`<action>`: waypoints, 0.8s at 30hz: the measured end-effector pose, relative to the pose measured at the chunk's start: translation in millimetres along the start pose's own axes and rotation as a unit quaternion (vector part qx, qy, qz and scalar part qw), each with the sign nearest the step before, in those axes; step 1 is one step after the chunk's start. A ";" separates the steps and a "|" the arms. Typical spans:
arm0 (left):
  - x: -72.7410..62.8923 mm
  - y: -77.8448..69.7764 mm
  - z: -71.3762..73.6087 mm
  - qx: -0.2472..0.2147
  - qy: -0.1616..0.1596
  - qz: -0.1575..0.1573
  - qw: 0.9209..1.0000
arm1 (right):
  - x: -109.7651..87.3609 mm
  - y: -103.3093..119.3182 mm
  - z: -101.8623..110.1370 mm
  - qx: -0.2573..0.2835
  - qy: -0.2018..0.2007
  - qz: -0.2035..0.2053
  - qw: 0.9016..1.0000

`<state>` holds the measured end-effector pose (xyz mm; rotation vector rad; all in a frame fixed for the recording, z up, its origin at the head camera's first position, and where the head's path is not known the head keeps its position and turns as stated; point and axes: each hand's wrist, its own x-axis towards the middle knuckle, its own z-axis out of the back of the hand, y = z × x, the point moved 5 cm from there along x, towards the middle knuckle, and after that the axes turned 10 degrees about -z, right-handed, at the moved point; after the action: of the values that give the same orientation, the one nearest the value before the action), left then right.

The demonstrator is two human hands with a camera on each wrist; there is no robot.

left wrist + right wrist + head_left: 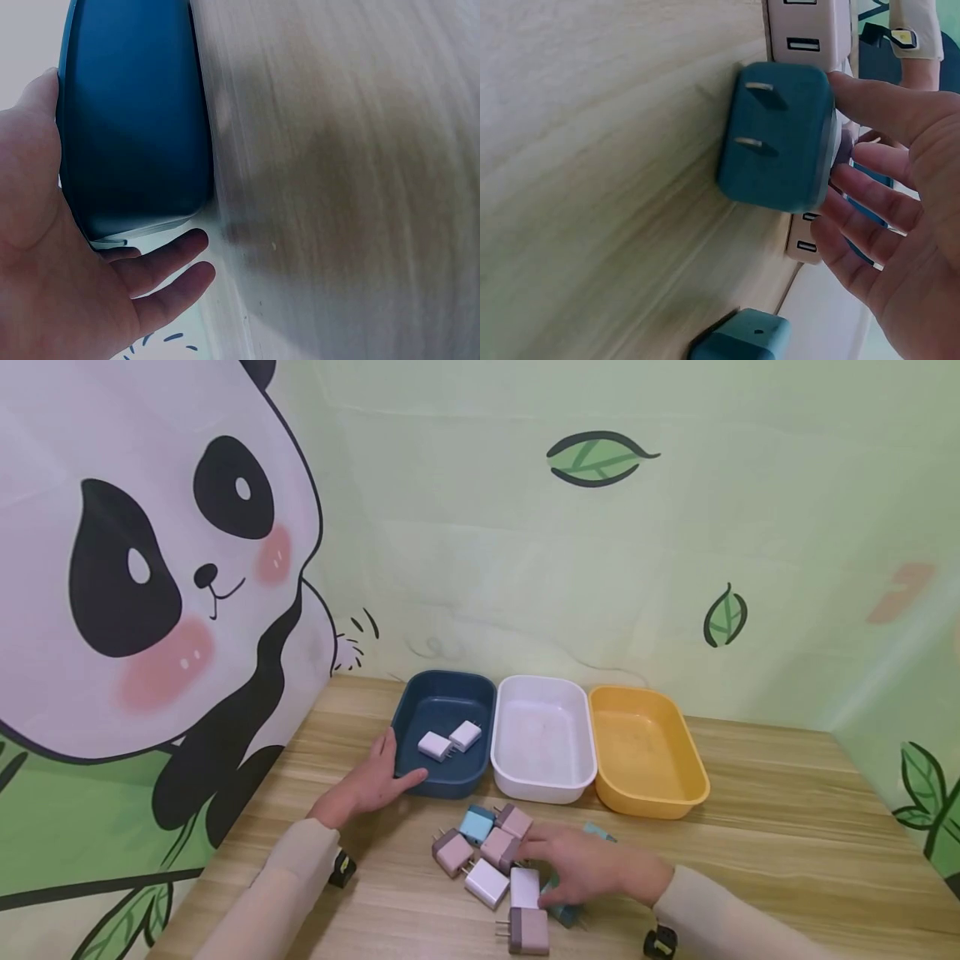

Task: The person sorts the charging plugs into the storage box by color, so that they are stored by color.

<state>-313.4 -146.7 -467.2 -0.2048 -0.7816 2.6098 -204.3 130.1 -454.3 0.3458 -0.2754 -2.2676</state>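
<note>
My left hand lies against the front left corner of a dark blue bin, its fingers extended along the outside and the thumb at the front rim. Inside the bin sit two white chargers. My right hand reaches over loose USB wall chargers, fingers loosely bent and thumb beside a white charger. Its fingertips are near a pink charger. In the right wrist view, the thumb is at the edge of a teal charger with prongs showing; whether they touch is unclear.
A white bin and a yellow bin stand right of the blue one, near the wall. Other chargers lie around: a light blue one, a white one, and pink ones. Beyond the right hand is another teal charger.
</note>
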 end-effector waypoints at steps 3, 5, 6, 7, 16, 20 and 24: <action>0.1 -0.8 0.6 0.002 -0.001 0.002 1.000 | 0.1 0.7 -1.8 -0.004 0.006 -0.005 1.000; 0.2 -0.6 0.6 0.003 0.000 0.005 1.000 | 0.1 1.0 -2.2 -0.009 0.007 -0.006 1.000; 0.2 -0.6 0.6 0.004 0.000 0.006 1.000 | 0.2 1.1 -2.4 -0.009 0.010 -0.008 1.000; 0.0 -0.8 0.7 0.004 0.001 0.007 1.000 | 0.3 1.3 -2.5 -0.008 0.012 -0.010 1.000; -0.9 -1.6 1.5 0.002 0.000 0.009 1.000 | -0.4 6.8 -2.7 -0.018 0.015 -0.006 1.000; -0.1 -0.5 0.6 -0.003 0.000 0.008 1.000 | -0.7 8.0 -2.2 -0.018 0.005 0.001 1.000; 0.1 -0.1 -0.2 -0.005 0.000 0.009 1.000 | -0.7 6.1 -3.5 -0.015 0.007 -0.001 1.000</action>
<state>-313.3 -146.4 -467.4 -0.2148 -0.7978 2.6227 -198.5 126.3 -455.7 0.3463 -0.2339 -2.2671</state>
